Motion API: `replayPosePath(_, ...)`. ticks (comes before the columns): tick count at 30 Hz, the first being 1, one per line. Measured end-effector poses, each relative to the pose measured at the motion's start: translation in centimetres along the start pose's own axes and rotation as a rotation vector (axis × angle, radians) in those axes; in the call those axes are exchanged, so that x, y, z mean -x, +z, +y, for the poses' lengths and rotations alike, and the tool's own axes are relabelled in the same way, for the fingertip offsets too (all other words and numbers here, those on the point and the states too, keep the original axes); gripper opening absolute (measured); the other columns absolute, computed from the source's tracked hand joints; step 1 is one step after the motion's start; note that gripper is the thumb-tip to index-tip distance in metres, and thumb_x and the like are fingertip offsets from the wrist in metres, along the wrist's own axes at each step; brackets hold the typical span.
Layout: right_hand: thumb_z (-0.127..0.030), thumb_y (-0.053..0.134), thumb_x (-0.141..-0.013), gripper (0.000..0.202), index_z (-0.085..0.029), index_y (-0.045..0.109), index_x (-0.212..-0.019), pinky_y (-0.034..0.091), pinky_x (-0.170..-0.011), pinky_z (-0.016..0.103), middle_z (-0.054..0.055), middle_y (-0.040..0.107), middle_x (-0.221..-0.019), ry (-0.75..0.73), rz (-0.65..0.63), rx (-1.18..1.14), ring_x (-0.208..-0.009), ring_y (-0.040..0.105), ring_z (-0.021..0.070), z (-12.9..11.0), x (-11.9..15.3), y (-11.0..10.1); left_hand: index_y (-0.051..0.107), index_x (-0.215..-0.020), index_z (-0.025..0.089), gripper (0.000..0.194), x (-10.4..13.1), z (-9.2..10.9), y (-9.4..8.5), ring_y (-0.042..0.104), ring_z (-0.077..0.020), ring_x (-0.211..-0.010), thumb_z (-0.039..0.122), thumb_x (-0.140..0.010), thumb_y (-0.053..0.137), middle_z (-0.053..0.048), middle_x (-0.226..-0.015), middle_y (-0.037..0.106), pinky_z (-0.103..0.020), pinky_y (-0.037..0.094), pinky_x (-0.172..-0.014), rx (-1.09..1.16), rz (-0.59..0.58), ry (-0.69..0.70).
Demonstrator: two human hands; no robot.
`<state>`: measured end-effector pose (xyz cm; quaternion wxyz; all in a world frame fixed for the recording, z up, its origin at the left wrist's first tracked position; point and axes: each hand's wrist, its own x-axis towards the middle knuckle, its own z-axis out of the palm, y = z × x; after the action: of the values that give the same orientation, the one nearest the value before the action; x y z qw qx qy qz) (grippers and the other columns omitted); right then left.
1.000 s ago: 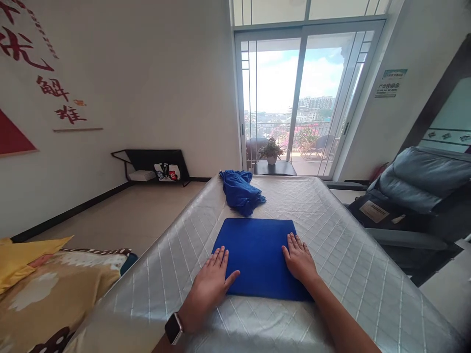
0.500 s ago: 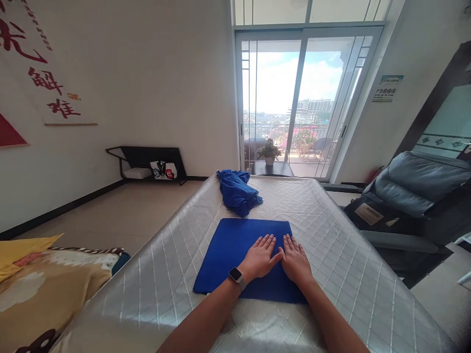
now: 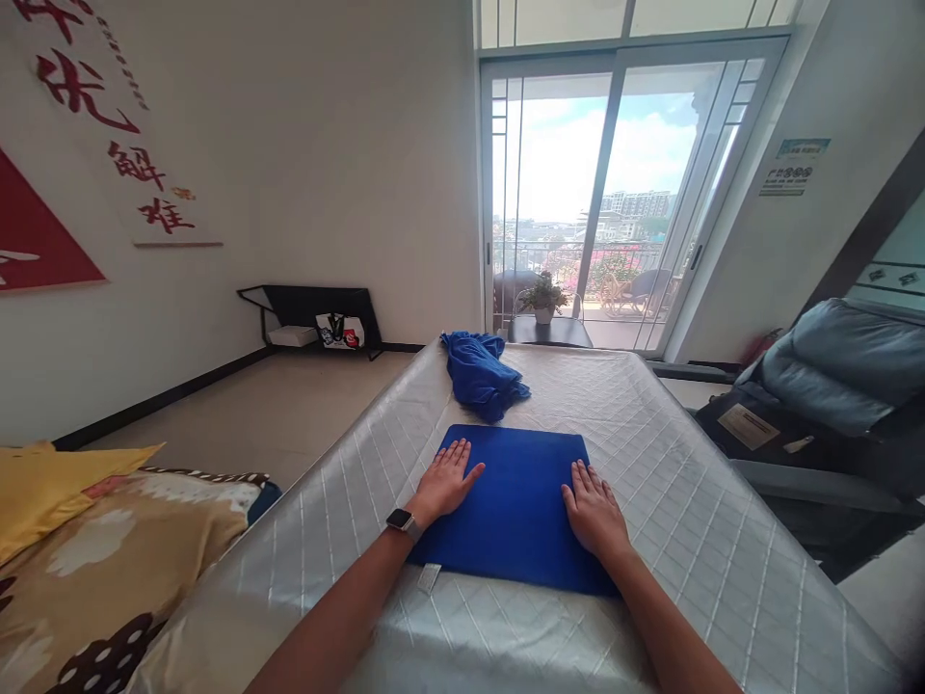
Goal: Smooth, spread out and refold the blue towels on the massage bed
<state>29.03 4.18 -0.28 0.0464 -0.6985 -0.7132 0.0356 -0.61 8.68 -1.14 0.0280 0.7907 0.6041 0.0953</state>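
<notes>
A blue cloth (image 3: 516,511), folded into a flat rectangle, lies on the silver quilted table cover (image 3: 672,520). My left hand (image 3: 444,480) rests flat on its left side, fingers out and thumb apart; a watch (image 3: 400,520) is on that wrist. On the right edge of the cloth lies my right hand (image 3: 594,506), flat with fingers stretched forward. A small white tag (image 3: 429,577) sticks out from the cloth's near edge. Beyond the folded cloth is a crumpled blue cloth (image 3: 483,376), touched by neither hand.
A patterned blanket (image 3: 137,549) and a yellow cushion (image 3: 72,482) are at the lower left. To the right stands a dark padded armchair (image 3: 831,386). A potted plant (image 3: 544,299) sits on a chair before the sliding glass door (image 3: 549,164). A low black rack (image 3: 318,313) stands by the wall.
My left hand has slid left across the folded cloth, away from my right hand. My right hand stays near the right edge. The whole view has shifted slightly.
</notes>
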Motion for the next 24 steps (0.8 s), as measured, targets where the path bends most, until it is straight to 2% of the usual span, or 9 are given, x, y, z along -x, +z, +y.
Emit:
replayPosePath(4,-0.040,0.017,-0.101,0.063,-0.010,0.020,-0.156,0.011,-0.122,0.040,0.004,0.018,-0.163,0.007,-0.006,0.043,-0.151,0.013,0.0209,-0.2,0.1,-0.2,0.028,-0.153,0.004,0.080,0.4,-2.3,0.3,0.020,-0.0273,-0.149,0.062,-0.101,0.012,-0.018,-0.160,0.023,-0.045,0.020,-0.120,-0.006,0.009,-0.012)
replayPosePath(11,-0.040,0.020,-0.100,0.063,-0.011,0.022,-0.156,0.010,-0.121,0.046,0.006,0.017,-0.163,-0.024,-0.047,0.157,-0.151,0.012,0.0244,0.1,-0.4,-0.6,0.028,-0.153,0.004,0.080,0.4,-2.3,0.6,0.019,-0.0276,-0.149,0.062,-0.101,0.011,-0.018,-0.160,0.023,-0.046,0.019,-0.120,0.027,0.015,0.000)
replayPosePath(15,-0.039,0.018,-0.100,0.063,-0.010,0.024,-0.156,0.011,-0.121,0.045,0.007,0.020,-0.163,-0.017,-0.060,0.101,-0.151,0.013,0.0226,-0.2,-2.5,-2.0,0.030,-0.153,0.006,0.078,0.3,-2.4,0.7,0.020,-0.0286,-0.149,0.062,-0.101,0.014,-0.018,-0.159,0.024,-0.048,0.022,-0.119,0.038,0.027,0.009)
replayPosePath(19,-0.040,0.015,-0.100,0.064,-0.009,0.022,-0.156,0.011,-0.121,0.040,0.007,0.019,-0.163,-0.013,-0.048,0.023,-0.151,0.011,0.0192,-0.9,-5.5,-2.9,0.028,-0.153,0.003,0.082,0.4,-2.5,0.7,0.018,-0.0288,-0.149,0.063,-0.100,0.012,-0.019,-0.160,0.021,-0.047,0.020,-0.120,0.032,0.003,0.016)
replayPosePath(24,-0.044,0.017,-0.101,0.066,-0.010,0.021,-0.156,0.008,-0.121,0.037,0.006,0.019,-0.163,0.004,-0.024,-0.010,-0.151,0.010,0.0180,-0.4,-7.4,-1.3,0.026,-0.154,0.003,0.083,0.7,-2.5,0.8,0.017,-0.0275,-0.150,0.065,-0.100,0.011,-0.018,-0.160,0.021,-0.045,0.019,-0.121,-0.001,0.022,0.012)
